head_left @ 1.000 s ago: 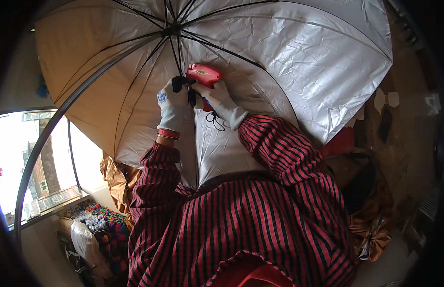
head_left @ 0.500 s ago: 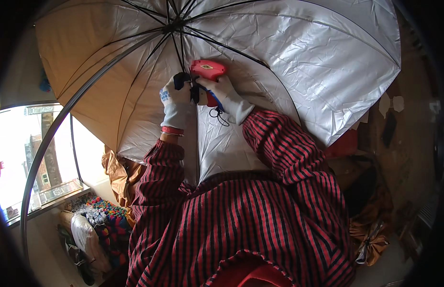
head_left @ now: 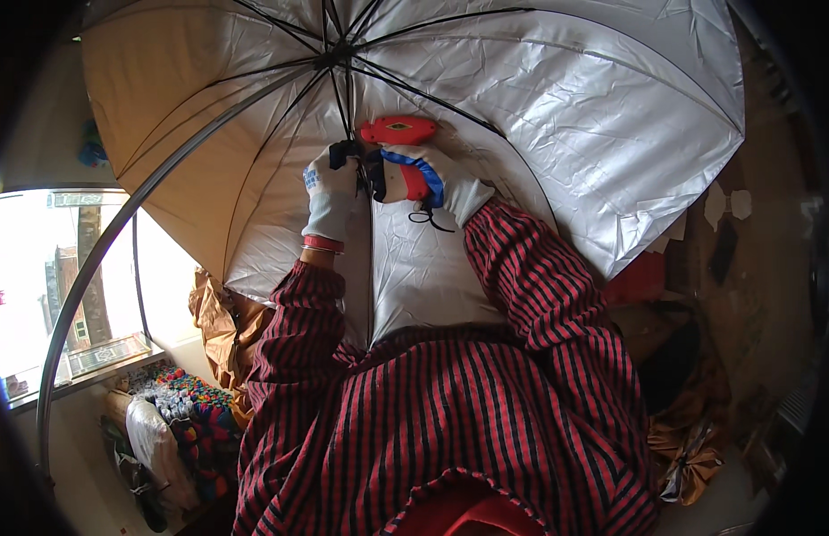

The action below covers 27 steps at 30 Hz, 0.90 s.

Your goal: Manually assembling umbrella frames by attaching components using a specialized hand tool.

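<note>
An open umbrella with a silver lining and black ribs fills the upper view, its hub at the top centre. My right hand, in a white glove, grips a red power tool whose tip points at the black runner on the shaft. My left hand, also gloved, pinches that black runner just left of the tool. Both sleeves are red with black stripes. A thin black cord loop hangs below the right wrist.
A curved metal pole arcs down the left side by a bright window. Gold foil wrapping and a colourful knitted bundle lie lower left. More gold foil and a red object sit at the right.
The umbrella and both hands have shifted slightly upward and rightward in view; the red tool stays pressed toward the runner, held the same way.
</note>
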### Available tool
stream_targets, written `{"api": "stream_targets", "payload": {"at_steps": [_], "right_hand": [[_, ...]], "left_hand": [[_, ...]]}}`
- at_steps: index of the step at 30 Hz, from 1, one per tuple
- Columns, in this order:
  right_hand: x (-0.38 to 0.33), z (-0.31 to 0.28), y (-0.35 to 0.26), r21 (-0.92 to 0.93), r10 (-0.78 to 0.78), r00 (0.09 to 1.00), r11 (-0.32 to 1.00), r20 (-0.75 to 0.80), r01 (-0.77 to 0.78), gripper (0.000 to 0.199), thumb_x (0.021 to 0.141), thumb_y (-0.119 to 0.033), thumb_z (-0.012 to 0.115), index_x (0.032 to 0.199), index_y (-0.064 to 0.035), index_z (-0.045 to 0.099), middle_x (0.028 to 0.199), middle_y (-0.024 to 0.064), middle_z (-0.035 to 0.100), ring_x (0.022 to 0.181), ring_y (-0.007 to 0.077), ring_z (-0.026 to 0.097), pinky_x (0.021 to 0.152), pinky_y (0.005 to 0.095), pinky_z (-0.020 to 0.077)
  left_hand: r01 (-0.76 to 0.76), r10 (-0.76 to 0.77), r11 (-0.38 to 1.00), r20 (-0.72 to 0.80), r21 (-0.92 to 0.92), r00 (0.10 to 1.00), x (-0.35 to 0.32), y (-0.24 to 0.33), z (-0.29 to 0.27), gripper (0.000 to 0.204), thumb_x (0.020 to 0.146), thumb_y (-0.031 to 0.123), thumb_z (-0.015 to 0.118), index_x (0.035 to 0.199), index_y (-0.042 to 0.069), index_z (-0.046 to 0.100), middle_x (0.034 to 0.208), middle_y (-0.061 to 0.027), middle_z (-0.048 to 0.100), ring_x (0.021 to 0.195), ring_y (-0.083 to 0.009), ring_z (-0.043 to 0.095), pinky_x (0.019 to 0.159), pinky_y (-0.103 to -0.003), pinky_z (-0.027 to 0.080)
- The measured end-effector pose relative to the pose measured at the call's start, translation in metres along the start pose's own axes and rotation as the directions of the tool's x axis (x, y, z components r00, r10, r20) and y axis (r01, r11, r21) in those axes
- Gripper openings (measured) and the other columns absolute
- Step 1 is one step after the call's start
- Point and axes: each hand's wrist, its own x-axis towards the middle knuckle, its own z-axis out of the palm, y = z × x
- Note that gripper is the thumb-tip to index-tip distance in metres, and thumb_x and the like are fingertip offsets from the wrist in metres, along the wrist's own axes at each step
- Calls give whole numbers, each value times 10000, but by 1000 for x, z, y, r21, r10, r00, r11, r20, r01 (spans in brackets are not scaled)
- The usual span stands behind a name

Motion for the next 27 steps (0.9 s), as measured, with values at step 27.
{"api": "stream_targets", "payload": {"at_steps": [27], "right_hand": [[-34,75,-26,61,201,969,979,-145,-194,330,946,-202,588,1188,22,566,976,128,676,879,240,682,803,414,558]], "left_hand": [[-216,300,602,33,769,953,88,-6,-90,291,877,318,524,1059,117,627,988,-188,670,931,-386,640,784,-482,514]]}}
